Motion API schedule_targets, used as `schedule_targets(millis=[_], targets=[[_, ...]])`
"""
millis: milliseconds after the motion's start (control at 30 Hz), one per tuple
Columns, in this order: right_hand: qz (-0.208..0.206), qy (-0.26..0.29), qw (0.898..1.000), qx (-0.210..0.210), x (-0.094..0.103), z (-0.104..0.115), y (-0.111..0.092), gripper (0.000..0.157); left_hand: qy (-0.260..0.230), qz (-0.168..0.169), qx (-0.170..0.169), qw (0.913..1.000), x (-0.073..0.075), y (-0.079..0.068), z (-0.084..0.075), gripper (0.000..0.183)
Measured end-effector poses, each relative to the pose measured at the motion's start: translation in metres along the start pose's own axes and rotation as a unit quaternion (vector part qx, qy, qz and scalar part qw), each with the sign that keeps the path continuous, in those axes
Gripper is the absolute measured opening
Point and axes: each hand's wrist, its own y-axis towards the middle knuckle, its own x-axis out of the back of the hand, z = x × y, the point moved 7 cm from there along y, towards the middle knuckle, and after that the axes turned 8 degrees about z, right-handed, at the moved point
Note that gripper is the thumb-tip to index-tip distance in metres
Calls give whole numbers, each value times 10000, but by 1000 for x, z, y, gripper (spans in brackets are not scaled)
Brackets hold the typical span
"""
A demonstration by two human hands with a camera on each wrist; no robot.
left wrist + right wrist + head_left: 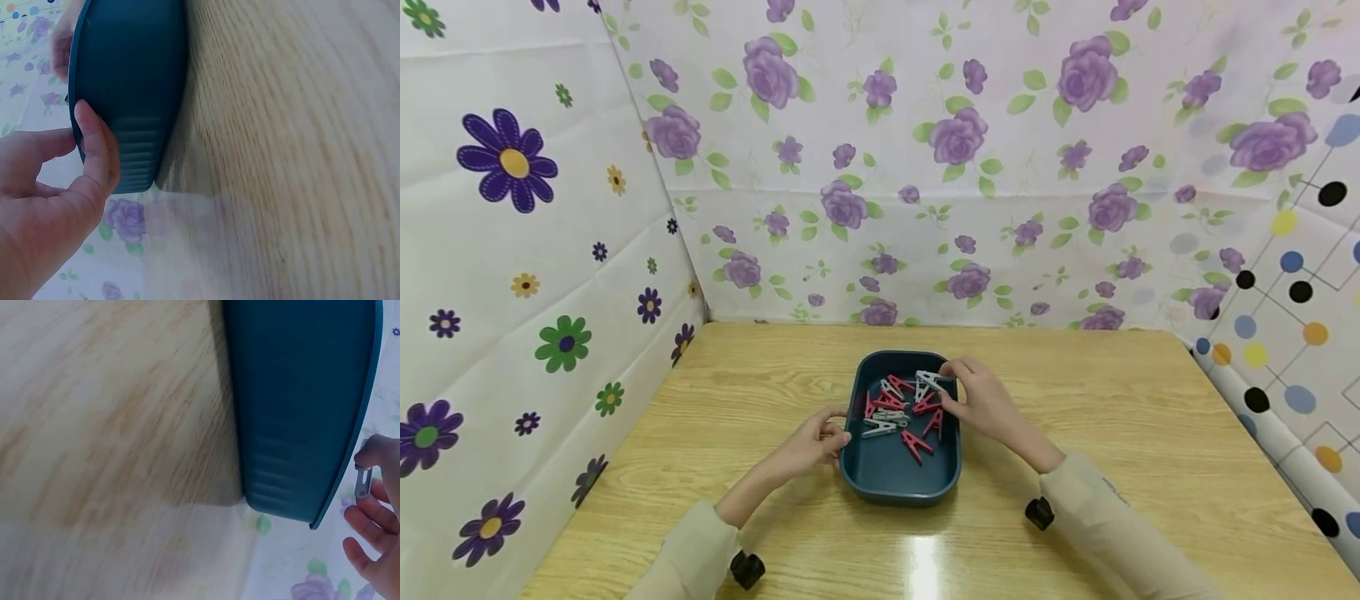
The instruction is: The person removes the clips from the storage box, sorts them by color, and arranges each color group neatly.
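A dark teal plastic basin (898,482) stands on the table with several red clothespins (916,446) and grey-white clothespins (880,427) lying in it. My left hand (808,446) pinches the basin's left rim, thumb inside and fingers on the outer wall, as the left wrist view shows. Over the right rim, near the far corner, my right hand (983,403) holds a grey-white clothespin (363,482) between thumb and fingers. In the right wrist view this clothespin is above the rim, and part of it is hidden by the fingers.
The wooden table (760,367) extends around the basin on all sides. A floral cloth (880,167) hangs behind it, with patterned sheets at the left and right. A small black device (747,570) is by the left wrist, another (1040,513) by the right.
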Motion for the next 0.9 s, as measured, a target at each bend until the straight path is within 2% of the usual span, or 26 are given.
schedule_targets(millis=[233,533,633,900], targets=[[-223,157,9965,-794,4,-18,-10,27,-33,20,-45,10000,0,1,2,52],[-273,166,9837,-1772,16,-38,-22,25,-124,-23,-9,9999,1,1,3,48],[-128,135,9767,-2139,16,-45,-27,25,-168,-23,-27,9999,1,1,2,47],[642,-6,9555,-2879,5,-60,-45,24,-287,13,-11,9996,0,3,5,44]])
